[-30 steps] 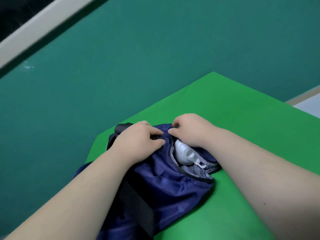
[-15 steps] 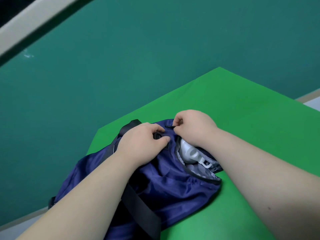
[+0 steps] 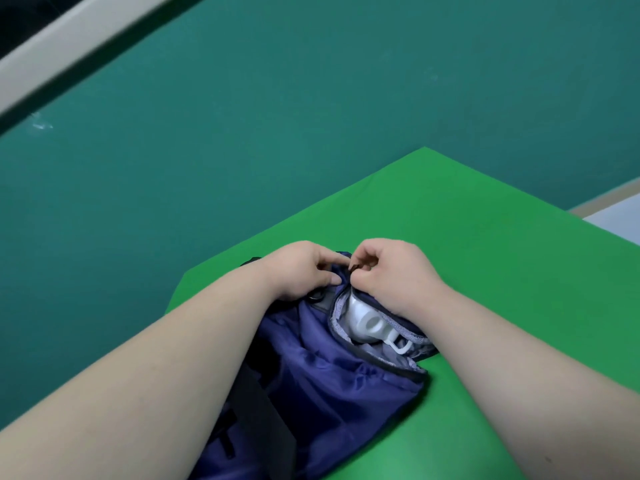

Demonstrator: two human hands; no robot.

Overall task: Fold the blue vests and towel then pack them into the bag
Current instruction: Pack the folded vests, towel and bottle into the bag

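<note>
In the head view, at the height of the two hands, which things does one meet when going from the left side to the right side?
teal surface → left hand, gripping the fabric of the bag → zipper pull → right hand, pinching that pull → wide bare part of the green table

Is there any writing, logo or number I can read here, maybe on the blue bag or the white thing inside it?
None can be read.
Blue bag: plain fabric, no label or logo in view; the left hand and right hand grip its top edge and hide part of it.
White plastic item in the open pocket: no print visible.
Green table: plain.
</note>
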